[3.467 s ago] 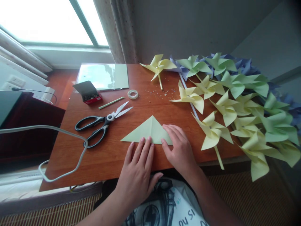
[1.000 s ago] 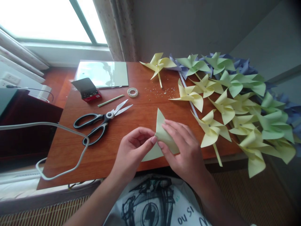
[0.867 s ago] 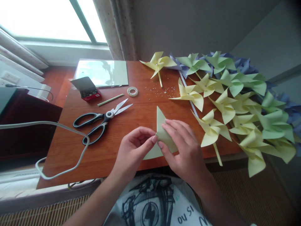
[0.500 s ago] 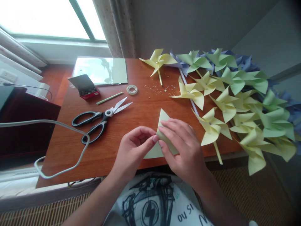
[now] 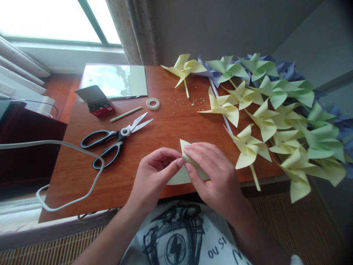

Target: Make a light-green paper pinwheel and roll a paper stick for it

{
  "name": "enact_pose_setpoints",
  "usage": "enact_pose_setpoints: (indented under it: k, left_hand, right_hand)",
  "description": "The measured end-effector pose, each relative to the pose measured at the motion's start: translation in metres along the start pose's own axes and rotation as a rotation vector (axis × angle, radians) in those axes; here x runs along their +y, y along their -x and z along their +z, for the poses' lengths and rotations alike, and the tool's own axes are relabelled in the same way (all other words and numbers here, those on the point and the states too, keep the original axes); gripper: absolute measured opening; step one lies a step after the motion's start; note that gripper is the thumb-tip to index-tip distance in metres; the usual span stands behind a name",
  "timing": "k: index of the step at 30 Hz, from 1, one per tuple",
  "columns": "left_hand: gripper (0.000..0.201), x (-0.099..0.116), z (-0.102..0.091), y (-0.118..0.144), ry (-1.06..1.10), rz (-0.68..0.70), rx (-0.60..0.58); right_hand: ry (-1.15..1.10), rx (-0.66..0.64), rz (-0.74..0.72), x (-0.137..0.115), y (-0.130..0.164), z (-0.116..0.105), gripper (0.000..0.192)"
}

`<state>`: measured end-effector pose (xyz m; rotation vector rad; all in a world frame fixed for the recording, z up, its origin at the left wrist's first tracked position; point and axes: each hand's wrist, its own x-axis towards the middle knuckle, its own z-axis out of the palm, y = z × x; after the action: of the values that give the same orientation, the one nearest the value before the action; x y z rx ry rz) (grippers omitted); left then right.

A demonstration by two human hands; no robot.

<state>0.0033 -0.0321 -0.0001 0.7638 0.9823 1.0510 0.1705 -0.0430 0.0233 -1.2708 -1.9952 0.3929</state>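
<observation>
A reddish-brown wooden worktop (image 5: 165,125) stands against a plain grey wall (image 5: 220,25). At upper left, a bright window (image 5: 49,18) lets in daylight, with a pale speckled curtain (image 5: 132,29) hanging beside it. A dark cabinet (image 5: 27,151) sits left of the worktop. Woven matting (image 5: 289,228) covers the floor.
</observation>
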Motion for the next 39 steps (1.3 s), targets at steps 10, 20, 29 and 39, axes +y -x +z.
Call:
enact_pose_setpoints:
  k: [10, 20, 29, 39]
  left_hand:
    - [0.007, 0.001, 0.001, 0.000, 0.047, -0.001, -0.018]
    - [0.015, 0.006, -0.002, 0.000, -0.198, 0.171, 0.006]
    - [0.009, 0.013, -0.004, -0.002, -0.301, 0.190, -0.008]
    - [0.012, 0.016, 0.000, 0.000, -0.257, 0.101, 0.021]
  right_hand:
    - [-0.031, -0.005, 0.035, -0.002, -0.001, 0.000, 0.023]
    - [-0.102, -0.034, 0.049, 0.000, -0.003, -0.002, 0.019]
    - [-0.172, -0.057, 0.120, -0.002, -0.005, -0.007, 0.017]
    - [-0.206, -0.094, 0.166, -0.001, -0.003, -0.007, 0.014]
